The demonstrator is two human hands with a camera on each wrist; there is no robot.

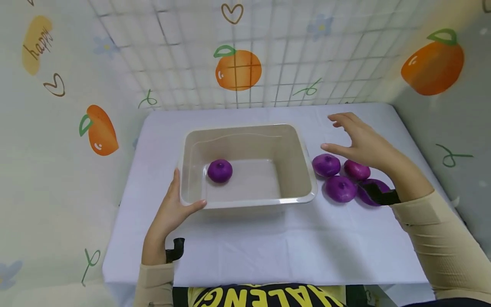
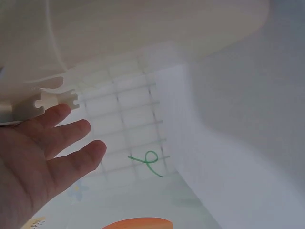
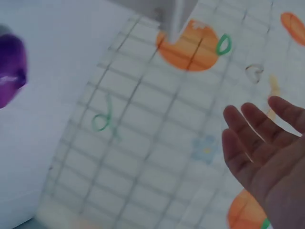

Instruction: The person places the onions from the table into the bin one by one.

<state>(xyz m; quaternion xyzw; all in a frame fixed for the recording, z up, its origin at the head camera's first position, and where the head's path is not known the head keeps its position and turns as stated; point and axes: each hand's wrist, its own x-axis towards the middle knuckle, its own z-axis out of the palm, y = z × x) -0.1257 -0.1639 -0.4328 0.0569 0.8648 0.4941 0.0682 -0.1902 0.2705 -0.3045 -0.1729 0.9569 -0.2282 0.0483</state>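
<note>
A beige plastic basin (image 1: 245,204) stands mid-table with one purple onion (image 1: 220,171) inside, toward its left end. My left hand (image 1: 175,213) holds the basin at its front left corner, thumb on the rim and fingers along the outer left side. In the left wrist view, the fingers (image 2: 76,160) reach under the basin's ribbed rim. Right of the basin, my right hand (image 1: 362,143) is in the air with thumb and fingers spread, holding nothing. Below it lie several purple onions (image 1: 340,189), one partly hidden by the wrist strap. The right wrist view shows that palm bare.
A white cloth covers the table (image 1: 245,247). Behind it rises a white grid panel (image 1: 330,55) under a sheet printed with oranges. Printed side walls stand close to the left and right table edges. The onions are grouped near the basin's right end.
</note>
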